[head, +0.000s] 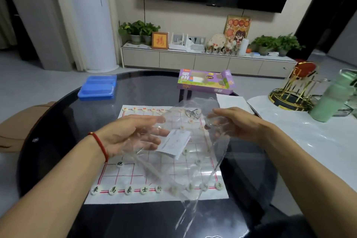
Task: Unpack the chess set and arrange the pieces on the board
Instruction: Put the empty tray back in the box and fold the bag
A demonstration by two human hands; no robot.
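A paper chess board (116, 197) with red grid lines lies on the dark round glass table (58, 131). Round white pieces (128, 189) with green characters line its near edge, and red-marked pieces (144, 109) line the far edge. Above the board hangs a clear plastic bag (193, 160) with a white paper slip (174, 144) inside. My left hand (127, 135) has its fingers spread and nearly straight against the film on the bag's left side. My right hand (239, 123) grips the bag's right edge with curled fingers. A small metal clip (191, 113) shows through the bag's top.
A purple chess box (204, 82) lies open at the table's far edge, with a blue plastic tray (98, 88) at the far left and a white sheet (231, 101) at the right. To the right, a white table (309, 141) carries a gold rack (291, 96) and a green bottle (332, 98).
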